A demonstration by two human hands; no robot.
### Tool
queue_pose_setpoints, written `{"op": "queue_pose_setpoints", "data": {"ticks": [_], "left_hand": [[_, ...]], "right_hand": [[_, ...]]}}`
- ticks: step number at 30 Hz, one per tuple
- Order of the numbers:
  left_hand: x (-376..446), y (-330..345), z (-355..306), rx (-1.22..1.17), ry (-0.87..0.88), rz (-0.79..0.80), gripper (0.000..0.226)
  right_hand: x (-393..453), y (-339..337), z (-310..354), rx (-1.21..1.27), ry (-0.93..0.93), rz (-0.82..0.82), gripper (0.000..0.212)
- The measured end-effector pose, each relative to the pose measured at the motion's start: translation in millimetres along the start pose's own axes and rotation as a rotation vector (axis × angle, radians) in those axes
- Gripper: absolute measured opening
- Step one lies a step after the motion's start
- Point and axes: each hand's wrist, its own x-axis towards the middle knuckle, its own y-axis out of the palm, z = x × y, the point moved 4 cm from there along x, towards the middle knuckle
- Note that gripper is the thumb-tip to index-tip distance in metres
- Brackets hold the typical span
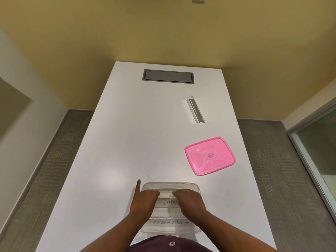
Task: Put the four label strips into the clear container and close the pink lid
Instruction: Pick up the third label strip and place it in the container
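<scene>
Two label strips read plainly inside the clear container (pixel 170 186) in front of you: one marked SUPERMAN (pixel 168 222) near your body and one marked ELEPHANT (pixel 170 202) further in, partly covered by your hands. Between them lies what looks like another strip, and a pale edge shows between your fingertips at the far end, but you cannot count four with certainty from this view.

Your left hand (pixel 145 200) rests over the container's left side with the fingers curled down into it and the index finger stretched out past the far left corner. Your right hand (pixel 189 200) is curled the same way over the right side. Whether either hand pinches a strip cannot be told, since the fingertips are hidden.

Most of the loading seems done, judging by this. Left to do: settle the last strip flat, then fetch the pink lid (pixel 210 155), which lies on the counter (pixel 127 133) well apart to the right, and press it on. A clear plastic strip holder (pixel 195 110) lies further back, empty as far as can be seen.
</scene>
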Motion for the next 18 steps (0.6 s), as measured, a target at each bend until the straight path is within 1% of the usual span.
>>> {"op": "queue_pose_setpoints", "data": {"ticks": [5, 8, 10, 13, 15, 17, 18], "left_hand": [[-1.3, -1.5, -1.3, 0.011, 0.06, -0.012, 0.043], [-0.6, 0.6, 0.7, -0.011, 0.111, -0.023, 0.041], [-0.7, -3.0, 2.7, -0.032, 0.19, -0.103, 0.033], [4.0, -11.3, 4.8, -0.056, 0.357, -0.254, 0.021], [12.1, -17.3, 5.1, -0.104, 0.447, -0.354, 0.016], [24.1, -28.7, 4.6, -0.168, 0.487, -0.436, 0.011], [32.4, -36.3, 5.8, -0.208, 0.476, -0.462, 0.011]], "right_hand": [[-0.6, -0.4, -0.5, -0.027, 0.007, 0.001, 0.045], [-3.6, -7.6, -1.5, 0.069, 0.034, -0.026, 0.05], [-6.1, -19.7, -3.3, 0.164, 0.069, -0.104, 0.044], [-8.3, -46.9, -8.1, 0.352, 0.109, -0.278, 0.028], [-5.0, -65.0, -13.5, 0.529, 0.163, -0.331, 0.025], [1.4, -80.7, -20.7, 0.726, 0.216, -0.387, 0.017], [6.9, -87.3, -26.1, 0.825, 0.246, -0.415, 0.013]]}}
